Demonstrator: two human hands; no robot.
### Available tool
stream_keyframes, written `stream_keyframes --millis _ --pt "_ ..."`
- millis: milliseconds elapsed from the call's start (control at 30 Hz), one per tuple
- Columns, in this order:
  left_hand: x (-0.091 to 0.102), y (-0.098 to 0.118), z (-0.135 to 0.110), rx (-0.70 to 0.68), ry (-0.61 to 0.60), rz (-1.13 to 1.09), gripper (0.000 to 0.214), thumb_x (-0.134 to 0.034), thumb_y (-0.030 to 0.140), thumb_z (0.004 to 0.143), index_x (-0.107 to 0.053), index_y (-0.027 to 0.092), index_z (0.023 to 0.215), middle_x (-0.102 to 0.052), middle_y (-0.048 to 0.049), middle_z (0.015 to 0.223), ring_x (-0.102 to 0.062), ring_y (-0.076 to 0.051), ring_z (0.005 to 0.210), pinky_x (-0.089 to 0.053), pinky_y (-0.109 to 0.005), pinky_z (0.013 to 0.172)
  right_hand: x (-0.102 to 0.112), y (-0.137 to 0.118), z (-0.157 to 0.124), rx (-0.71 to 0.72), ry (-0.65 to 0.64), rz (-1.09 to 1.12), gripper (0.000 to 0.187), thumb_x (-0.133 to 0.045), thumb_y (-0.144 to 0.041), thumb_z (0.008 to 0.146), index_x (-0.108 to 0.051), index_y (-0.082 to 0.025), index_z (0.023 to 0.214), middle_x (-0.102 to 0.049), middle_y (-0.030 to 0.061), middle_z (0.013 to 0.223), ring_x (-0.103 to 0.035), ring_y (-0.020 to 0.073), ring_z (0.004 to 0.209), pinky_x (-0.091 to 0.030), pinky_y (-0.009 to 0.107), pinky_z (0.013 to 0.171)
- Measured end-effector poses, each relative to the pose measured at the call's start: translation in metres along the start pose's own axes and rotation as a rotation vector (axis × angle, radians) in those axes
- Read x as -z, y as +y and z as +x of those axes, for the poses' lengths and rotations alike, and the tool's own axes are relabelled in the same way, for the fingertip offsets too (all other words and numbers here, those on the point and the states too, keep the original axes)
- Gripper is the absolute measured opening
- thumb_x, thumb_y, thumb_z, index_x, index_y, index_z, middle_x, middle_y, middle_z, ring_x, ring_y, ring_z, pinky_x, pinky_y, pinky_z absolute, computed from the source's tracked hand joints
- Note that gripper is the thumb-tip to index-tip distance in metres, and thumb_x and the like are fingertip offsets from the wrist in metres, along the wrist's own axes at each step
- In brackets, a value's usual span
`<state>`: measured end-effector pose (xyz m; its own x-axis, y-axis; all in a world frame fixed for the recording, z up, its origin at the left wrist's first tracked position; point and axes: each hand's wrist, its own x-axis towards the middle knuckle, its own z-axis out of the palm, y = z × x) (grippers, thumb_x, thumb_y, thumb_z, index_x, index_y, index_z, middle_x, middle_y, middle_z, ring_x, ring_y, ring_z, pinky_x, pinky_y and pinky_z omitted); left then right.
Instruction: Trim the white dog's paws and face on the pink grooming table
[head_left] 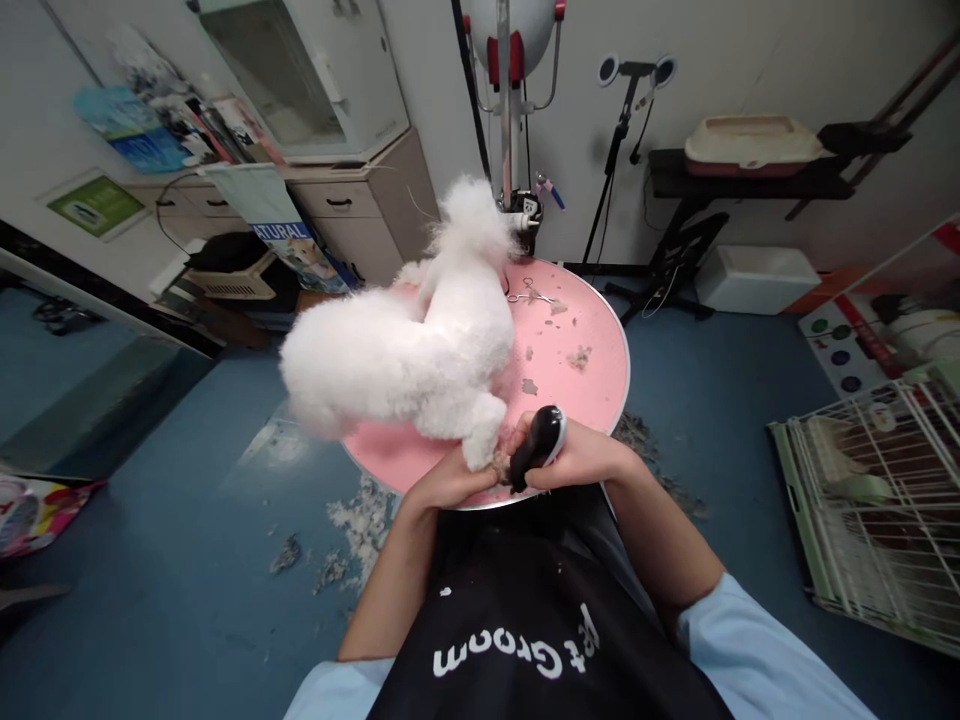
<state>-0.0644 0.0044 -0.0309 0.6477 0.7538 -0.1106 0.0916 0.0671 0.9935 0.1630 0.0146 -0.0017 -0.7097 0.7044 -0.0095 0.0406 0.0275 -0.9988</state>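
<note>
A fluffy white dog (405, 345) stands on a round pink grooming table (592, 350), its head toward the far pole. My left hand (450, 482) is closed around the dog's hind paw (484, 455) at the table's near edge. My right hand (577, 458) grips a black and white clipper (537, 446), whose tip touches the underside of that paw. Scissors (529, 294) and tufts of cut fur lie on the pink top beyond.
Clumps of fur (360, 525) litter the blue floor by the table. A white wire cage (877, 500) stands at the right. Cabinets (360, 205) and a dryer box line the back wall, with a black stand (705, 200) carrying a tray. A grooming arm pole (505, 100) rises behind the table.
</note>
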Motion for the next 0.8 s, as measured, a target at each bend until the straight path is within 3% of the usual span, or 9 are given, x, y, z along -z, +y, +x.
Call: stream_keyframes --millis 67,167,233,300,400,533,667,733,800 --pt "0.000 0.000 -0.002 0.020 -0.013 -0.015 0.039 -0.064 0.042 0.082 -0.063 0.013 0.107 -0.068 -0.0102 0.095 -0.062 -0.025 0.092 -0.048 -0.036 0.084 0.005 0.004 -0.004 0.006 0.040 0.053 0.031 -0.072 -0.019 0.067 -0.061 -0.017 0.096 -0.070 0.0020 0.087 -0.066 0.0159 0.075 -0.053 0.026 0.067" --pt "0.002 -0.003 -0.004 0.040 0.039 -0.021 0.039 -0.068 0.040 0.077 -0.064 0.012 0.104 -0.069 -0.0089 0.089 -0.063 -0.025 0.090 -0.049 -0.037 0.084 0.007 0.018 -0.007 0.149 0.098 0.208 0.040 -0.078 -0.029 0.067 -0.056 -0.018 0.098 -0.068 0.0076 0.104 -0.065 0.0198 0.095 -0.053 0.034 0.082" --pt "0.004 -0.005 -0.004 0.040 0.072 -0.026 0.043 -0.071 0.038 0.073 -0.064 0.013 0.107 -0.069 -0.0084 0.090 -0.062 -0.026 0.092 -0.049 -0.038 0.085 0.006 0.027 -0.007 0.216 0.065 0.251 0.044 -0.080 -0.032 0.067 -0.054 -0.018 0.099 -0.065 0.0094 0.112 -0.063 0.0210 0.104 -0.050 0.039 0.090" --pt "0.004 -0.006 -0.004 0.035 0.078 -0.035 0.045 -0.073 0.038 0.070 -0.064 0.013 0.107 -0.069 -0.0087 0.091 -0.062 -0.028 0.096 -0.049 -0.038 0.087 0.004 0.032 -0.006 0.193 0.002 0.220 0.042 -0.079 -0.031 0.068 -0.054 -0.018 0.100 -0.064 0.0090 0.112 -0.062 0.0202 0.105 -0.049 0.040 0.091" --pt "0.004 -0.005 -0.004 0.020 0.066 -0.046 0.046 -0.074 0.040 0.069 -0.064 0.014 0.107 -0.069 -0.0097 0.094 -0.061 -0.029 0.101 -0.048 -0.038 0.090 0.004 0.030 -0.006 0.146 -0.044 0.187 0.040 -0.078 -0.027 0.069 -0.055 -0.018 0.101 -0.063 0.0081 0.110 -0.062 0.0199 0.103 -0.049 0.039 0.091" --pt "0.003 -0.005 -0.003 0.025 0.078 -0.039 0.048 -0.074 0.042 0.070 -0.063 0.014 0.107 -0.069 -0.0087 0.093 -0.061 -0.028 0.101 -0.048 -0.039 0.090 0.004 0.022 -0.004 0.159 -0.014 0.196 0.041 -0.077 -0.024 0.068 -0.055 -0.018 0.102 -0.063 0.0088 0.113 -0.062 0.0210 0.104 -0.051 0.038 0.088" --pt "0.004 -0.005 -0.003 0.049 -0.004 -0.067 0.036 -0.070 0.043 0.076 -0.066 0.012 0.094 -0.069 -0.0088 0.086 -0.063 -0.024 0.091 -0.050 -0.037 0.086 0.005 0.019 -0.004 0.028 -0.067 0.123 0.039 -0.076 -0.026 0.067 -0.057 -0.017 0.099 -0.066 0.0064 0.104 -0.065 0.0179 0.089 -0.054 0.032 0.076" --pt "0.005 -0.005 -0.004 0.038 -0.019 -0.085 0.035 -0.068 0.045 0.078 -0.066 0.012 0.089 -0.068 -0.0100 0.087 -0.063 -0.023 0.087 -0.050 -0.035 0.083 0.005 0.021 -0.006 -0.007 0.000 0.084 0.036 -0.077 -0.031 0.067 -0.058 -0.017 0.094 -0.067 0.0053 0.096 -0.065 0.0167 0.081 -0.054 0.029 0.071" --pt "0.007 -0.004 -0.005 0.034 -0.003 -0.076 0.035 -0.068 0.046 0.078 -0.066 0.012 0.088 -0.068 -0.0102 0.089 -0.062 -0.022 0.086 -0.050 -0.035 0.082 0.002 0.025 -0.008 0.055 0.136 0.106 0.038 -0.077 -0.038 0.069 -0.058 -0.017 0.094 -0.067 0.0063 0.095 -0.064 0.0178 0.083 -0.053 0.031 0.074"
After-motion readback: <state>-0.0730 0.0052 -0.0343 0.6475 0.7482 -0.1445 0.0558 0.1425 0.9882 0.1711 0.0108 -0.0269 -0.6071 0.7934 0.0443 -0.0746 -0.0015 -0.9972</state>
